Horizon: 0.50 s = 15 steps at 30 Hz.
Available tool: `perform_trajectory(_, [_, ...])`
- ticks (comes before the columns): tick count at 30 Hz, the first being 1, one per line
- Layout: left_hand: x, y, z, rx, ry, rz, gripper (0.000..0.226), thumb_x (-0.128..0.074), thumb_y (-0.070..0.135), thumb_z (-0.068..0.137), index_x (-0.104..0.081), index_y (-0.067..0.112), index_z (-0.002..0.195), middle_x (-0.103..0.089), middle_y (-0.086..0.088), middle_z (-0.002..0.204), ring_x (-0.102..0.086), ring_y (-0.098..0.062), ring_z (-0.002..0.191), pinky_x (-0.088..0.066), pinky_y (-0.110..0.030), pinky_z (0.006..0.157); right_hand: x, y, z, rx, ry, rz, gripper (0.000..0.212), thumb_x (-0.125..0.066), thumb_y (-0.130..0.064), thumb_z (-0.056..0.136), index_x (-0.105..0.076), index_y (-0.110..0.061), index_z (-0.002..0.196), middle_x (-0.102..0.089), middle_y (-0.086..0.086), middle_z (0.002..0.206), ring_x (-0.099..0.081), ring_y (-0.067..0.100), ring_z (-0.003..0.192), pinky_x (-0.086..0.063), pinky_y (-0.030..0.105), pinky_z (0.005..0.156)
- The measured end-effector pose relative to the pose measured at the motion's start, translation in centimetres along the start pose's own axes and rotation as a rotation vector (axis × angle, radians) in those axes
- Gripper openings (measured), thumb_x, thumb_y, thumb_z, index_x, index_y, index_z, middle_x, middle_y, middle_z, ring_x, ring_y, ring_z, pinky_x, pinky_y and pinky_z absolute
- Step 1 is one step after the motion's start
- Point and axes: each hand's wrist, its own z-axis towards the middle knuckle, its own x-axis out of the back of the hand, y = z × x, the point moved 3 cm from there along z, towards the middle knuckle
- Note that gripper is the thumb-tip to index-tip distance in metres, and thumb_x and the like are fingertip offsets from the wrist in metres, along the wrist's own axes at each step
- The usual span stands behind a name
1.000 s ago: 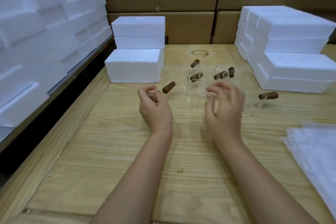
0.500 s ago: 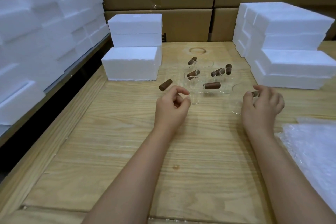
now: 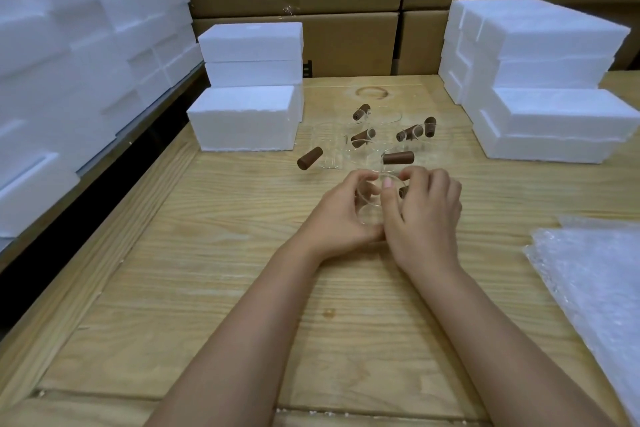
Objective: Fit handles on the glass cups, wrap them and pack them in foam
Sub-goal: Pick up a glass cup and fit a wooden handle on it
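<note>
Both hands meet over the middle of the wooden table (image 3: 207, 270) around one clear glass cup (image 3: 371, 208). My left hand (image 3: 341, 215) cups its left side. My right hand (image 3: 424, 215) grips its right side, where a bit of a brown wooden handle (image 3: 402, 191) shows between the fingers. Behind them stand several more clear glass cups (image 3: 329, 152) with brown handles (image 3: 398, 158) sticking out sideways. One handle (image 3: 310, 158) points left at the group's near-left edge.
White foam blocks (image 3: 242, 118) are stacked at the back left, more foam (image 3: 550, 125) at the back right, and a foam wall (image 3: 69, 62) fills the left side. Bubble wrap (image 3: 595, 288) lies at the right edge. Cardboard boxes (image 3: 346, 42) line the back.
My right hand picked up a cup at the right and carried it to the centre. My left hand moved right and closed on the same cup.
</note>
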Motion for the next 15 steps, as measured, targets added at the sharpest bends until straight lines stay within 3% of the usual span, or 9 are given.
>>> perform_trajectory(3, [0.0, -0.2, 0.1, 0.035, 0.019, -0.023, 0.064, -0.086, 0.021, 0.065, -0.054, 0.017, 0.121, -0.066, 0.006, 0.108, -0.061, -0.001, 0.099, -0.047, -0.016, 0.089, 0.4, 0.1, 0.2, -0.005, 0.063, 0.076, 0.033, -0.046, -0.033, 0.096, -0.062, -0.005, 0.103, -0.048, 0.017, 0.11, -0.042, 0.034, 0.104, -0.032, 0.04, 0.089])
perform_trajectory(6, [0.2, -0.2, 0.0, 0.01, 0.011, -0.094, 0.059, -0.089, 0.017, 0.063, -0.057, 0.021, 0.113, -0.067, 0.005, 0.105, -0.061, -0.003, 0.094, -0.048, -0.018, 0.085, 0.5, 1.8, 1.2, -0.198, 0.047, 0.308, 0.023, -0.046, -0.027, 0.098, -0.06, -0.01, 0.103, -0.049, 0.006, 0.108, -0.045, 0.016, 0.095, -0.029, 0.023, 0.083])
perform_trajectory(9, [0.4, 0.1, 0.0, -0.024, 0.003, -0.163, 0.059, -0.09, 0.014, 0.063, -0.058, 0.022, 0.113, -0.066, 0.002, 0.108, -0.061, -0.009, 0.094, -0.048, -0.031, 0.075, -0.3, 2.8, 2.2, -0.34, -0.06, 0.463, 0.028, -0.044, -0.026, 0.098, -0.058, -0.007, 0.083, -0.061, 0.004, 0.076, -0.053, 0.019, 0.073, -0.031, 0.03, 0.063])
perform_trajectory(12, [0.4, 0.5, 0.0, -0.055, 0.005, -0.234, 0.066, -0.086, 0.018, 0.062, -0.056, 0.028, 0.119, -0.064, 0.005, 0.11, -0.061, -0.012, 0.084, -0.048, -0.032, 0.068, -0.1, 2.4, 2.3, -0.3, 0.021, 0.54, 0.033, -0.041, -0.023, 0.099, -0.05, -0.007, 0.072, -0.063, 0.011, 0.069, -0.049, 0.016, 0.06, -0.034, 0.031, 0.058])
perform_trajectory(15, [0.4, 0.8, 0.0, -0.115, 0.046, -0.225, 0.075, -0.087, 0.022, 0.061, -0.052, 0.035, 0.126, -0.063, 0.016, 0.108, -0.056, -0.009, 0.067, -0.046, -0.023, 0.063, 0.6, 1.7, 2.1, -0.209, 0.157, 0.588, 0.028, -0.038, -0.02, 0.1, -0.045, -0.014, 0.074, -0.06, 0.015, 0.067, -0.052, 0.02, 0.061, -0.037, 0.026, 0.057])
